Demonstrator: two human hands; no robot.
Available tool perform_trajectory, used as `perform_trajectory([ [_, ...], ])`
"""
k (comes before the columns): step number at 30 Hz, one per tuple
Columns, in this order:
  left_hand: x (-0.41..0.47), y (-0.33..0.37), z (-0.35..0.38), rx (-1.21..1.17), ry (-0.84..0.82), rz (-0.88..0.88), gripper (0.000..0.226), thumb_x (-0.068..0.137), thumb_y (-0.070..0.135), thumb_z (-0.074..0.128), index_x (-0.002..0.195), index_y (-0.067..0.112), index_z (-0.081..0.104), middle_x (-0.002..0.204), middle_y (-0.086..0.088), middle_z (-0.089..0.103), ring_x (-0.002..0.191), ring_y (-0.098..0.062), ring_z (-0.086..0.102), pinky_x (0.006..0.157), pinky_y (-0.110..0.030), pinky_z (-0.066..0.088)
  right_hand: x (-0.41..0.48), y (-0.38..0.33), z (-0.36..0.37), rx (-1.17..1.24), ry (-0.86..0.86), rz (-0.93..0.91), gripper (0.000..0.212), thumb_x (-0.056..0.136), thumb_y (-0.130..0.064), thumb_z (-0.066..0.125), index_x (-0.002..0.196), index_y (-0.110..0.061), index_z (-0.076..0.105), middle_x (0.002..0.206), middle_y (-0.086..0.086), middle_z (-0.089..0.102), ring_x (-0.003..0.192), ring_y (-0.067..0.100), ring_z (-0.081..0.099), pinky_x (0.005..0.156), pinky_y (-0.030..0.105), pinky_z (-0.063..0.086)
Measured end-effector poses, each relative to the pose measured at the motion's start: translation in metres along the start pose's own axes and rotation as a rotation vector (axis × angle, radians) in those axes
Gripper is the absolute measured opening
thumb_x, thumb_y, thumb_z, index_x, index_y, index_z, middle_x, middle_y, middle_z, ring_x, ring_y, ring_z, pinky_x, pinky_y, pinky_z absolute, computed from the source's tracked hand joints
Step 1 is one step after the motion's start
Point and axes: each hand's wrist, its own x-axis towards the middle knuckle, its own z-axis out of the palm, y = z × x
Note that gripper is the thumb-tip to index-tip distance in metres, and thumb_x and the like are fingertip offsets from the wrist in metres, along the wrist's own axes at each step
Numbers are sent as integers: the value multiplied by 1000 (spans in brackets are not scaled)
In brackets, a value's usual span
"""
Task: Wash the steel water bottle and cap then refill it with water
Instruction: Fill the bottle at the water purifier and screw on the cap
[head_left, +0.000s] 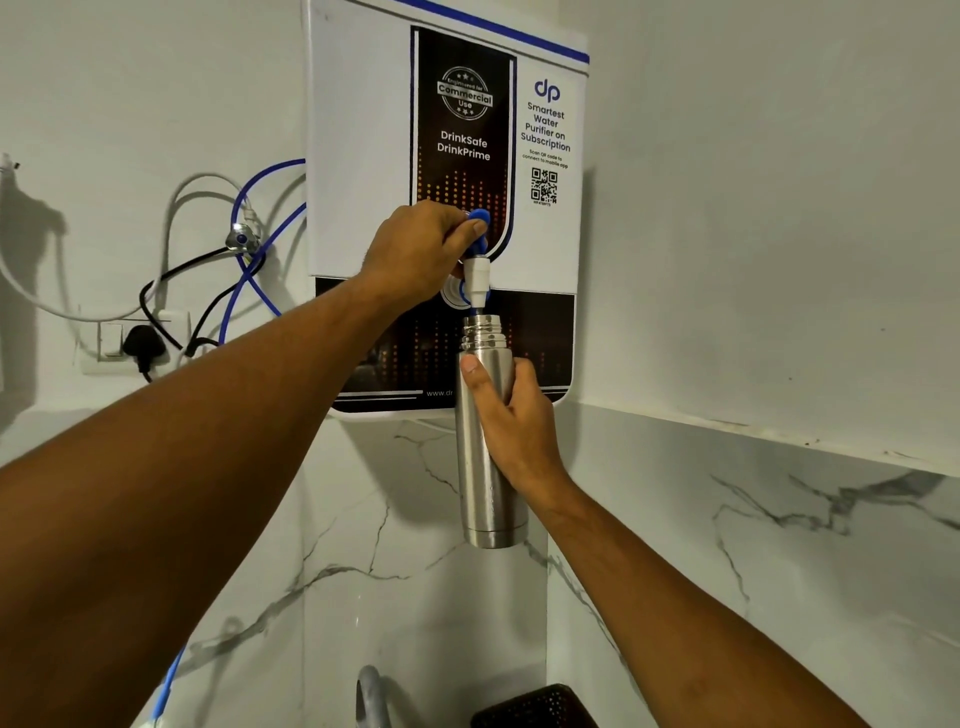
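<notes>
A steel water bottle (480, 467) hangs upright in mid-air, uncapped, with its threaded mouth right under the white spout (478, 283) of a wall-mounted water purifier (447, 130). My right hand (511, 421) is wrapped around the bottle's upper body. My left hand (415, 249) reaches up and grips the blue tap lever (475, 231) above the spout. The bottle's cap is not in view.
Blue and white tubes (249, 218) and a black cable run from the purifier's left side to a wall socket with a plug (140, 345). Marble-patterned wall tiles sit below. A curved metal tap (371, 696) and a dark perforated basket (535, 709) show at the bottom edge.
</notes>
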Motion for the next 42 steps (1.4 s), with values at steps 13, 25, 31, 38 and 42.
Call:
perform_trajectory([
  [13, 1, 0, -1, 13, -3, -1, 37, 109, 40, 50, 109, 15, 77, 103, -4, 76, 93, -21, 72, 92, -43, 58, -2, -3, 1, 22, -9, 0, 35, 94, -55, 61, 114, -28, 53, 92, -6, 66, 77, 12, 70, 62, 17, 57],
  [25, 10, -1, 3, 46, 1, -32, 36, 109, 40, 49, 104, 15, 74, 94, -1, 71, 81, -14, 64, 65, -21, 39, -4, -2, 1, 22, -14, -10, 34, 97, -51, 60, 117, -24, 54, 92, -6, 65, 77, 11, 68, 60, 14, 54],
  [31, 9, 0, 3, 28, -7, -40, 33, 109, 40, 49, 98, 19, 71, 100, -4, 75, 88, -18, 70, 76, -26, 47, -4, -3, 1, 17, -17, -2, 32, 97, -52, 60, 115, -26, 52, 93, -5, 65, 78, 13, 68, 60, 13, 54],
  [38, 10, 0, 3, 41, 1, -41, 35, 109, 40, 49, 102, 17, 73, 101, -4, 75, 90, -19, 69, 78, -27, 46, -5, -3, 1, 18, -19, -6, 31, 98, -49, 60, 116, -24, 52, 92, -5, 64, 76, 12, 68, 59, 12, 54],
  [42, 9, 0, 2, 56, 8, -39, 34, 110, 40, 48, 101, 18, 72, 97, -2, 72, 86, -16, 66, 70, -23, 43, -5, -3, 1, 18, -21, -7, 32, 98, -50, 59, 116, -24, 52, 92, -5, 65, 76, 12, 68, 59, 13, 54],
])
